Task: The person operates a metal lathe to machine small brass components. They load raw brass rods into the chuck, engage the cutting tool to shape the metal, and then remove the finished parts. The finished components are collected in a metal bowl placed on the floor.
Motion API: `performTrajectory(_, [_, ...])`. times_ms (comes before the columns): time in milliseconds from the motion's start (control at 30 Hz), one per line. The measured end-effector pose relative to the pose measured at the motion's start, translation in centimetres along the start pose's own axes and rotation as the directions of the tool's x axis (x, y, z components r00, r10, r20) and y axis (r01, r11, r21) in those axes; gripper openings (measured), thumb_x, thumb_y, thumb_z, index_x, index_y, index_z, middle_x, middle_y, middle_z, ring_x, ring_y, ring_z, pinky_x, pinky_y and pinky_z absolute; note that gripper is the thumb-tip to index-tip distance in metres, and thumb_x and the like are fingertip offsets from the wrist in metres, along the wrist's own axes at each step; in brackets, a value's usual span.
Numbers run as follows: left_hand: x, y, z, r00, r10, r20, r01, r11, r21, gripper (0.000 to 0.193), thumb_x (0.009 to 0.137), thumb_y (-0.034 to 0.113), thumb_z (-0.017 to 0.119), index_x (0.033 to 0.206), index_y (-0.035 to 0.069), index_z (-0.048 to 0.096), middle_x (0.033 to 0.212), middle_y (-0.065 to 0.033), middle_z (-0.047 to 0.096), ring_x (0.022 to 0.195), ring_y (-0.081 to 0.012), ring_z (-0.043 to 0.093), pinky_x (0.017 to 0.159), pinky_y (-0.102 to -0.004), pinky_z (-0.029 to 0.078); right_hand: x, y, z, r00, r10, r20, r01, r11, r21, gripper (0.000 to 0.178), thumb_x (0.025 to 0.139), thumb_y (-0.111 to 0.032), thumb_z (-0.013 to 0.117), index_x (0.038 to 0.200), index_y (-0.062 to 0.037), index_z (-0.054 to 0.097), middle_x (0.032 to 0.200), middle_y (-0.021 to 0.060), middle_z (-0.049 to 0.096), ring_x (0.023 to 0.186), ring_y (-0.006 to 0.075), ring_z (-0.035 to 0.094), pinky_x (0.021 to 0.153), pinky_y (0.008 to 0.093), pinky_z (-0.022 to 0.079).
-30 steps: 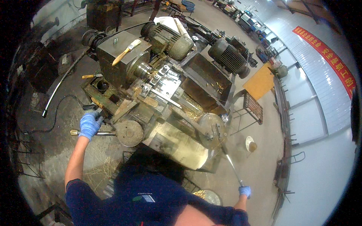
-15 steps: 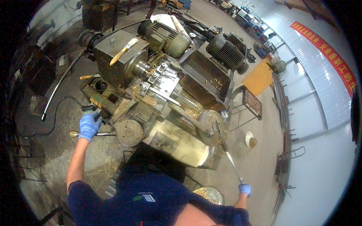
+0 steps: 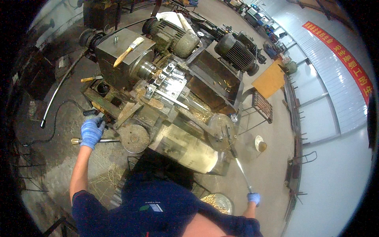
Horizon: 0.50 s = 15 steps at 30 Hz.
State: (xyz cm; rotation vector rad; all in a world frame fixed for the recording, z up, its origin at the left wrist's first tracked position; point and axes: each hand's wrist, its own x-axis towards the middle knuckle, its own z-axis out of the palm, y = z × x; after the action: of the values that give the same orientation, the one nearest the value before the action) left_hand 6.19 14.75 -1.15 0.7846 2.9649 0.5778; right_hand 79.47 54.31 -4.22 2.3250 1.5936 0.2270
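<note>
My left hand (image 3: 91, 133), in a blue knitted glove, is at the left front of a small metal lathe, just above a bar handle (image 3: 107, 140) with a brass-coloured end. Its fingers curl at a dark part by the lathe's edge; what they grip is hidden. At the lower right, my right hand (image 3: 254, 198), also gloved, is closed round the end of a long metal lever (image 3: 242, 173). That lever runs up to a round disc (image 3: 222, 130) on the lathe. Between the hands lie the chuck (image 3: 146, 70) and the shiny tool slide (image 3: 167, 85).
A wooden-handled brush (image 3: 128, 51) lies on the headstock (image 3: 118, 45). Behind the slide is a metal trough (image 3: 211, 71) with brass pieces. A bowl of brass-coloured parts (image 3: 216, 203) stands low by my body. A rack (image 3: 262, 106) and a cup (image 3: 260, 143) are to the right.
The lever's end and my right hand have shifted slightly left, about as much as the whole view. My left hand stays at the same spot on the lathe.
</note>
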Motion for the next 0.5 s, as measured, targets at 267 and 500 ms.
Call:
performTrajectory(267, [0.1,0.0,0.2,1.000,0.015,-0.019,-0.015,1.000,-0.018,0.024,0.078,0.030,0.059,0.088,0.010,0.066,0.079,-0.0147,0.064,0.074,-0.0320,0.061,0.069,-0.0403,0.047,0.0,0.7,0.9,0.997,0.043,0.065,-0.043,0.999,0.010,0.033,0.064,-0.030,0.068,0.083,-0.0035,0.067,0.090,0.0190,0.064,0.085,0.0328,0.063,0.072,0.0398,0.050])
performTrajectory(500, [0.0,0.1,-0.2,1.000,-0.006,0.006,0.006,1.000,0.012,0.022,0.078,0.029,0.059,0.089,0.010,0.066,0.077,-0.0143,0.064,0.073,-0.0316,0.061,0.068,-0.0398,0.047,-1.9,0.1,0.3,0.997,0.061,0.038,-0.061,0.998,-0.007,0.032,0.066,-0.031,0.065,0.084,-0.0042,0.068,0.093,0.0189,0.064,0.087,0.0326,0.063,0.074,0.0395,0.049])
